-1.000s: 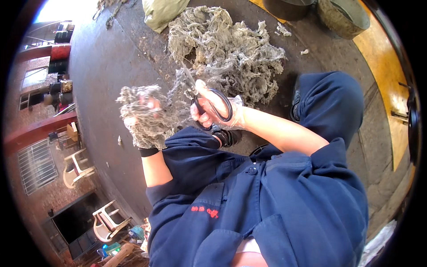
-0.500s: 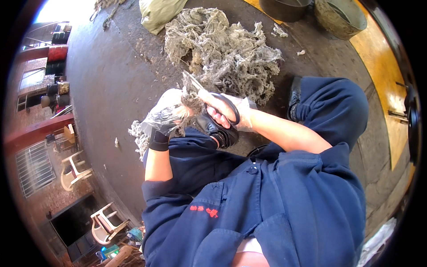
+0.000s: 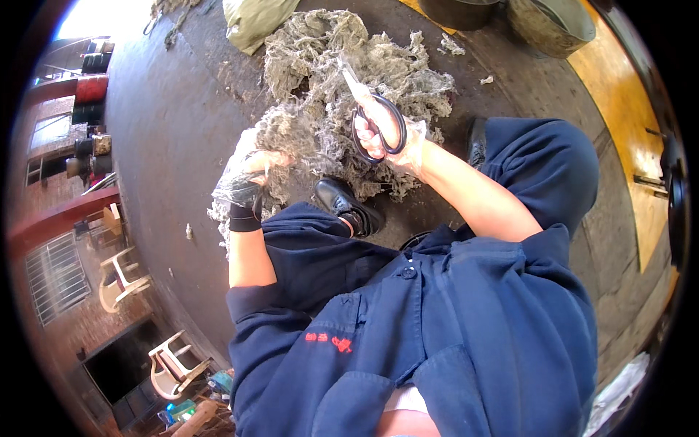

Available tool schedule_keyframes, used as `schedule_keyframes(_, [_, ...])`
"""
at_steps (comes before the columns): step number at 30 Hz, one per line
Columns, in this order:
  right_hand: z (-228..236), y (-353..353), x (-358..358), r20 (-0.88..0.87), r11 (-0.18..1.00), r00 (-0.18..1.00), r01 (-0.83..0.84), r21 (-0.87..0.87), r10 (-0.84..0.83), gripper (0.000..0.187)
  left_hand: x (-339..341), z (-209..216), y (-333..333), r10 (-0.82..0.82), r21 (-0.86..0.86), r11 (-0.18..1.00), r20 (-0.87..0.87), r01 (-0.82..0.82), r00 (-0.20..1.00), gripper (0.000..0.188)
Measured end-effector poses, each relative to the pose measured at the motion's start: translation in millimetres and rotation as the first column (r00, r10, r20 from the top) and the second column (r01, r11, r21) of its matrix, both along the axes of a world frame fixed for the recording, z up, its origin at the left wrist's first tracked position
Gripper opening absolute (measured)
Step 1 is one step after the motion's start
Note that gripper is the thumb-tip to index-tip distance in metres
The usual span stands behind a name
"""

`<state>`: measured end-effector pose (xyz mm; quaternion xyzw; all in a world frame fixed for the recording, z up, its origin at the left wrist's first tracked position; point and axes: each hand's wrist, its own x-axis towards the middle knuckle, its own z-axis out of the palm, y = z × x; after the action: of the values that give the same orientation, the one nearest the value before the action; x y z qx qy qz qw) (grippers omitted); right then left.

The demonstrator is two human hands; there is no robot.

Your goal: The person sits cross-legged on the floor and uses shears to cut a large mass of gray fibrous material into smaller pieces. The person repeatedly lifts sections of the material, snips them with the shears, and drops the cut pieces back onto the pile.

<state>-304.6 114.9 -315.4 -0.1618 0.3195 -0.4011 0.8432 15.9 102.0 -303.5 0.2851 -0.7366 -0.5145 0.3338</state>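
A large heap of grey, matted fibre (image 3: 349,65) lies on the dark floor in front of me. My right hand (image 3: 389,135), in a thin clear plastic glove, grips scissors (image 3: 400,120) by their black handles. Their blades point away from me, over the heap, and look closed or nearly so. My left hand (image 3: 251,164), gloved in the same clear plastic with a black band at the wrist, is closed round a clump of the grey fibre (image 3: 287,135). Loose strands from that clump reach toward the heap. More fibre hangs below the left hand beside the wrist.
My black shoe (image 3: 349,204) and bent knees in dark blue trousers flank the work. A pale sack (image 3: 255,22) lies beyond the heap. Two round metal tubs (image 3: 551,29) stand at the far right near a yellow board (image 3: 615,95). White plastic chairs (image 3: 175,368) are at the left.
The scissors and my right hand have moved right and away from the left hand, over the heap. My left hand has shifted slightly left, with its fibre clump spread out more.
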Motion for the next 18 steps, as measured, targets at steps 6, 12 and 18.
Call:
schedule_keyframes(6, [-1.1, 2.4, -2.2, 0.163, 0.991, 0.986, -0.019, -0.131, 0.041, 0.061, 32.1, -20.8, -11.8, 0.107, 0.071, 0.992, -0.055, -0.103, 0.993, 0.051])
schedule_keyframes(12, [13.6, -1.5, -18.2, -0.74, 0.812, 0.565, -0.582, -0.044, 0.365, 0.071, -17.2, 54.9, -6.2, 0.456, 0.281, 0.812, 0.242, -0.511, 0.857, 0.033])
schedule_keyframes(18, [-35.6, 31.9, -20.0, -0.962, 0.558, -0.072, -0.802, 0.213, 0.263, 0.084, 125.1, 24.7, -13.4, 0.537, 0.065, 0.844, -0.092, -0.533, 0.839, 0.03])
